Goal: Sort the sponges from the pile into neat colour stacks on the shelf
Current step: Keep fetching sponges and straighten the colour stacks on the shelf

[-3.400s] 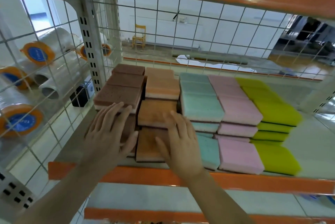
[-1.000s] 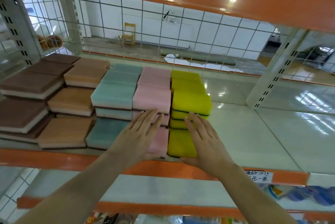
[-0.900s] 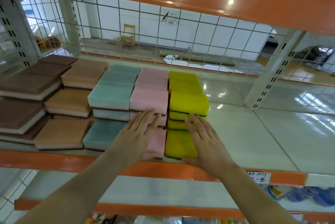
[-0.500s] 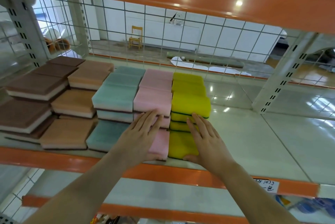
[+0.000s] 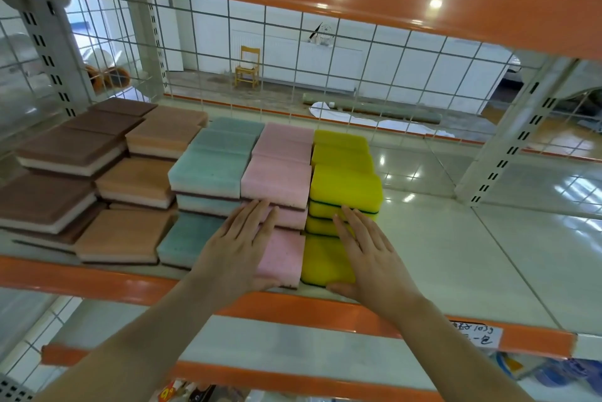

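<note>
You are resting your flat, empty right hand (image 5: 368, 252) on the front yellow sponge (image 5: 325, 261), lying lengthwise under your palm, left hand (image 5: 241, 248) flat on the front pink sponge (image 5: 283, 255) beside it.

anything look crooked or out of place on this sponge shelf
Mostly tidy. The front orange sponge sits turned at an angle, its corner jutting toward the teal sponges. The brown stacks at far left look similarly skewed. The pink and yellow columns look straight.
</note>
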Demonstrator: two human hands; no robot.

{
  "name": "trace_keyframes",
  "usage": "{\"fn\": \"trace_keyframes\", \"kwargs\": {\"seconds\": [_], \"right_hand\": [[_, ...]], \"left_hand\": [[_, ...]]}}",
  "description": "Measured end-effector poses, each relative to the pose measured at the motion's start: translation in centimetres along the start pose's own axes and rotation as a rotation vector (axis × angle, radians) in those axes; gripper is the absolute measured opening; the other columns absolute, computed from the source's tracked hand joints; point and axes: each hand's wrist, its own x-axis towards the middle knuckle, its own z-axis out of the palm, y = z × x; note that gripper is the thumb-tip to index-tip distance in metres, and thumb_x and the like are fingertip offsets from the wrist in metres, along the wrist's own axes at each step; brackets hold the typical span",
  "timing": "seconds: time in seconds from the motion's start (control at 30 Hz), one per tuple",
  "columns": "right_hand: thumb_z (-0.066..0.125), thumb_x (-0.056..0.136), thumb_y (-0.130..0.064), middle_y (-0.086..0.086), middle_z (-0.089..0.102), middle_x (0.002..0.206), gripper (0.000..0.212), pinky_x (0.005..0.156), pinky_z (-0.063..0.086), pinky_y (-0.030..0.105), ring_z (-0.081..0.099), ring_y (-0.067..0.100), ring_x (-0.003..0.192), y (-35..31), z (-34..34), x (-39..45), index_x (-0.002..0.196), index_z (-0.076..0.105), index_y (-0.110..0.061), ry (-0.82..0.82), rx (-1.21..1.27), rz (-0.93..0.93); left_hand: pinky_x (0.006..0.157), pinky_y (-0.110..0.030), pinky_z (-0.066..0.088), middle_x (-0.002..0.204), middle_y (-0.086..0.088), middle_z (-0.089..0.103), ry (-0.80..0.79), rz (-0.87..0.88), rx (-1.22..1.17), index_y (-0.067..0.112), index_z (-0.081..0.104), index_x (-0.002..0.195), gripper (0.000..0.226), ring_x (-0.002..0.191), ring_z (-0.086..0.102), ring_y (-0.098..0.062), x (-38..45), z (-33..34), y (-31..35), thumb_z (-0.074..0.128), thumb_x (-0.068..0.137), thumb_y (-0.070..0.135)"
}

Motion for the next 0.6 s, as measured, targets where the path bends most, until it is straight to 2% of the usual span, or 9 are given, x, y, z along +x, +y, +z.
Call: {"fn": "trace_keyframes", "kwargs": {"seconds": [0.13, 0.33, 0.5, 0.6], "right_hand": [[0.078, 0.044, -0.067, 0.017, 0.049, 0.137, 0.116, 0.101, 0.033, 0.043, 0.033, 0.027, 0.127, -0.43, 0.06, 0.45, 0.135, 0.038, -0.005, 0.040, -0.003, 0.027], [0.074, 0.050, -0.065, 0.016, 0.046, 0.140, 0.112, 0.102, 0.031, 0.046, 0.032, 0.026, 0.128, 0.38, 0.23, 0.09, 0.137, 0.036, -0.005, 0.049, 0.023, 0.005], [0.065, 0.056, -0.067, 0.016, 0.043, 0.142, 0.107, 0.104, 0.031, 0.045, 0.031, 0.025, 0.130, 0.41, 0.36, 0.11, 0.138, 0.034, -0.006, 0.017, 0.043, 0.002], [0.072, 0.051, -0.067, 0.016, 0.043, 0.142, 0.113, 0.104, 0.031, 0.044, 0.032, 0.026, 0.129, 0.16, 0.48, 0.49, 0.138, 0.034, -0.006, 0.007, 0.039, -0.003]], "left_hand": [[0.106, -0.043, 0.033, 0.133, -0.023, 0.050, 0.001, -0.045, 0.004, -0.004, 0.034, 0.134, 0.123, 0.123, 0.039, -0.032, 0.46, 0.02, 0.21, 0.065, 0.047, 0.077], [0.099, -0.046, 0.040, 0.129, -0.022, 0.054, 0.040, -0.072, -0.013, -0.005, 0.038, 0.131, 0.125, 0.115, 0.057, -0.033, 0.80, -0.19, 0.34, 0.073, 0.041, 0.074], [0.100, -0.045, 0.039, 0.126, -0.021, 0.056, 0.025, -0.077, 0.001, -0.006, 0.039, 0.130, 0.122, 0.113, 0.058, -0.033, 0.52, 0.07, 0.38, 0.072, 0.043, 0.073], [0.101, -0.044, 0.036, 0.129, -0.021, 0.050, 0.019, -0.079, 0.009, -0.006, 0.038, 0.132, 0.121, 0.117, 0.049, -0.032, 0.48, 0.32, 0.38, 0.067, 0.046, 0.074]]}}
